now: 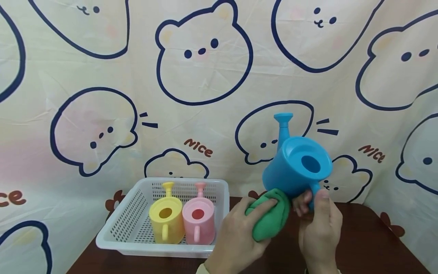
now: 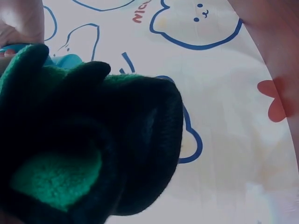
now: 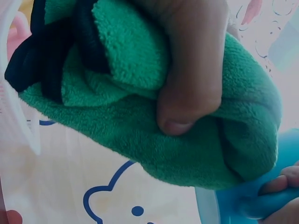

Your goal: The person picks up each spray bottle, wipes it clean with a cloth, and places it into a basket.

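Note:
A bunched green cloth (image 1: 272, 219) is gripped in my left hand (image 1: 236, 232), up against the lower side of a blue toy watering can (image 1: 285, 171). My right hand (image 1: 319, 232) holds that can by its handle, thumb on top and fingers curled around. The can is tilted in the air, spout up and its round opening facing me. In the right wrist view a thumb presses into the folds of the cloth (image 3: 140, 135), with the blue can (image 3: 229, 205) behind. Dark cloth (image 2: 145, 140) fills much of the left wrist view.
A white perforated basket (image 1: 159, 249) stands on the dark brown table (image 1: 369, 239) to the left. Inside it, a yellow watering can (image 1: 174, 224) and a pink watering can (image 1: 205, 228) sit upright side by side. A patterned cartoon curtain (image 1: 205, 125) hangs behind.

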The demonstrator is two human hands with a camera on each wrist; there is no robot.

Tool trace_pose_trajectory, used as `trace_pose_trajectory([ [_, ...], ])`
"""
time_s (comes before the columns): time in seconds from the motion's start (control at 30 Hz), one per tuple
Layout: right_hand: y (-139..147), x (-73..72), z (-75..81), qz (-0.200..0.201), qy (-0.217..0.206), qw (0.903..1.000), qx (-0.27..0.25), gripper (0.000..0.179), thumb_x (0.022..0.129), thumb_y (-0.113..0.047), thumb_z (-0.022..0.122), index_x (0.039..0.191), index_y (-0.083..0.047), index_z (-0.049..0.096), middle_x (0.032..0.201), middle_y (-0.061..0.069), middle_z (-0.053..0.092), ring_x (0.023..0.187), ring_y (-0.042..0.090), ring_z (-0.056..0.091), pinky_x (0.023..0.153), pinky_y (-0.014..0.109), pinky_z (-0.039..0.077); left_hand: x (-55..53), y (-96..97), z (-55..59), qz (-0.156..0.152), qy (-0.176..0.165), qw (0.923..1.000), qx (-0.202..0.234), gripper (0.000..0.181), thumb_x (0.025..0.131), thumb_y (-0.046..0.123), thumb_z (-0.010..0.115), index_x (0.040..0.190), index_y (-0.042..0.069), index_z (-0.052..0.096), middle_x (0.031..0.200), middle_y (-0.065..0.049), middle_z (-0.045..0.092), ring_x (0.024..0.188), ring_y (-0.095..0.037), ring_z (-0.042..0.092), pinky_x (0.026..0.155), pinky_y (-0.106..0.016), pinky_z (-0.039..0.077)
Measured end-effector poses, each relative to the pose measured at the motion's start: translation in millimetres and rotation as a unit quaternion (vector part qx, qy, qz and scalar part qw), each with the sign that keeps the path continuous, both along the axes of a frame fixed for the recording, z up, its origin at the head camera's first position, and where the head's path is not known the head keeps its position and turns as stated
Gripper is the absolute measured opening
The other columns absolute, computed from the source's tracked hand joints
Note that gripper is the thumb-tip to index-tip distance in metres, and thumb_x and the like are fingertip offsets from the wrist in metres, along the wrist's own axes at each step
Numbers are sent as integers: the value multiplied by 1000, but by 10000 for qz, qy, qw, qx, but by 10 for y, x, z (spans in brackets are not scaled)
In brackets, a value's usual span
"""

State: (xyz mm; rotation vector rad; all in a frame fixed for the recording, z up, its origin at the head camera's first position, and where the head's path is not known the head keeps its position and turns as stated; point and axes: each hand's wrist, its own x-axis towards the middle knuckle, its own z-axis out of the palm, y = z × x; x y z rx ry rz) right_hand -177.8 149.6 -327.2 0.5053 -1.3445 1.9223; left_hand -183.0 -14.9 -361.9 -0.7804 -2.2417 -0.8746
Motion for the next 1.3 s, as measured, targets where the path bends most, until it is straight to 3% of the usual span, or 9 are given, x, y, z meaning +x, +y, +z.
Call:
trace_pose_trajectory([
  [0.17, 22, 7, -2, -269, -159, 9991, 275, 40, 115, -19, 35, 85, -3, 56, 68, 1, 45, 63, 18, 43, 60, 30, 38, -2, 1, -1, 155, 116, 9997, 135, 78, 77, 24, 93, 146, 39, 60, 116, 1, 67, 95, -11, 64, 85, -34, 61],
  [0.4, 23, 28, 2, -911, -610, 9908, 789, 38, 113, -13, 43, 81, 0, 58, 65, 0, 45, 62, 16, 44, 59, 30, 36, 27, -7, 29, 147, -176, 9983, 530, 77, 79, 22, 92, 147, 39, 59, 122, 2, 66, 100, -12, 65, 89, -39, 63],
  [0.53, 21, 22, 12, -1411, -676, 9792, 1293, 37, 111, -8, 47, 77, 2, 57, 60, -1, 40, 58, 14, 40, 54, 31, 31, 25, 3, 28, 252, -217, 9970, 696, 80, 76, 19, 93, 146, 37, 60, 123, 0, 66, 102, -13, 65, 87, -39, 63],
  [0.67, 40, 13, 28, -1975, -780, 9614, 1752, 40, 109, -8, 50, 70, -1, 55, 57, -4, 37, 55, 12, 38, 53, 31, 31, 11, 12, 25, 339, -102, 9942, 1016, 84, 72, 14, 95, 146, 35, 59, 121, -1, 66, 103, -12, 64, 86, -39, 62],
  [0.9, 96, -12, 53, -2485, -665, 9360, 2403, 43, 102, -6, 58, 60, -5, 55, 52, -7, 40, 52, 7, 45, 53, 22, 36, 9, 5, 16, 692, 119, 9825, 1726, 86, 70, 11, 95, 145, 32, 60, 120, -3, 65, 104, -13, 67, 86, -44, 64],
  [1.0, 112, -15, 50, -2554, -529, 9273, 2686, 43, 99, -4, 61, 58, -10, 56, 50, -9, 42, 50, 6, 46, 53, 19, 39, -8, -18, 13, 834, 297, 9794, 1817, 88, 68, 11, 95, 146, 31, 60, 118, -4, 66, 102, -16, 70, 85, -46, 64],
  [1.13, 133, -26, 23, -2535, -271, 9211, 2943, 45, 95, 0, 64, 56, -17, 50, 49, -9, 41, 46, 4, 42, 49, 20, 38, -32, -48, 12, 868, 319, 9801, 1759, 89, 67, 10, 95, 146, 30, 60, 117, -5, 67, 100, -17, 71, 83, -45, 64],
  [1.3, 170, -45, -12, -2589, 3, 9126, 3164, 46, 91, 0, 68, 55, -22, 48, 48, -10, 40, 45, 2, 40, 48, 19, 37, -46, -89, 26, 853, 48, 9839, 1569, 84, 71, 12, 94, 145, 32, 60, 115, -4, 68, 100, -16, 70, 82, -45, 64],
])
